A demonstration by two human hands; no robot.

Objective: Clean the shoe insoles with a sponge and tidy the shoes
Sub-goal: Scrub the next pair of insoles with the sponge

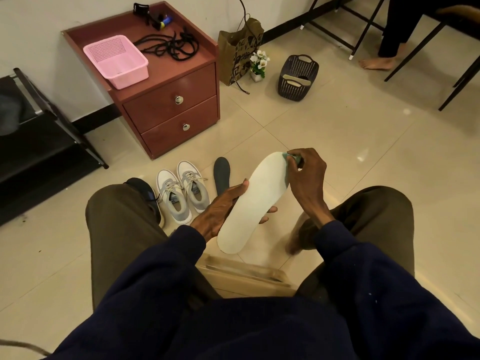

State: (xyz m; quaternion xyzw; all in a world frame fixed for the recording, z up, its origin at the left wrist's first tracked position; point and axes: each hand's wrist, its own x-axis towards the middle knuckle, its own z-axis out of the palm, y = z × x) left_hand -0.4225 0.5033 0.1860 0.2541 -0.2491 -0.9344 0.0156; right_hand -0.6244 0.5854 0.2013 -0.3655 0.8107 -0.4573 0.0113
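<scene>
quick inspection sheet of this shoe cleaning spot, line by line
surface: tiled floor, glossy, a few dark specks at left.
job's things: white insole held up, sponge at its far end; grey shoes side by side on the floor, dark insole beside them, black shoe partly behind a knee.
clutter: black laces and pink basket on the nightstand; paper bag, flower pot, dark basket holding insoles.
grippers: left hand grips the white insole; right hand pinches the sponge.
cables: black cable runs down behind the paper bag.
surroundings: shoe rack at left, chair legs, another person's foot.
</scene>
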